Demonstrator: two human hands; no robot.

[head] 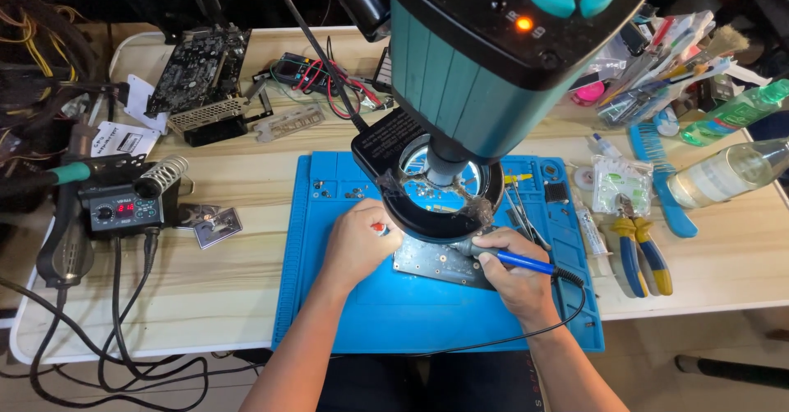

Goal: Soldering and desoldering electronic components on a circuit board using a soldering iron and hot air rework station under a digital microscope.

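Note:
My right hand (516, 274) grips a blue-handled soldering iron (514, 259) like a pen, its tip hidden under the black ring light (444, 219) of a teal microscope (477, 58). A silver circuit board (436, 260) lies on the blue work mat (394, 305) beneath the ring light. My left hand (357, 243) rests on the mat at the board's left edge, fingers curled around a small red and white object (378, 228) that I cannot make out. The iron's black cord (575, 297) loops off the mat's right side.
A soldering station (123, 210) with coil stand (163, 173) and hot-air wand (62, 239) sits left. A graphics card (201, 71) lies at back left. Yellow-blue pliers (641, 252), tweezers (522, 215), a clear bottle (723, 173), a blue brush (657, 173) and plastic bags lie right.

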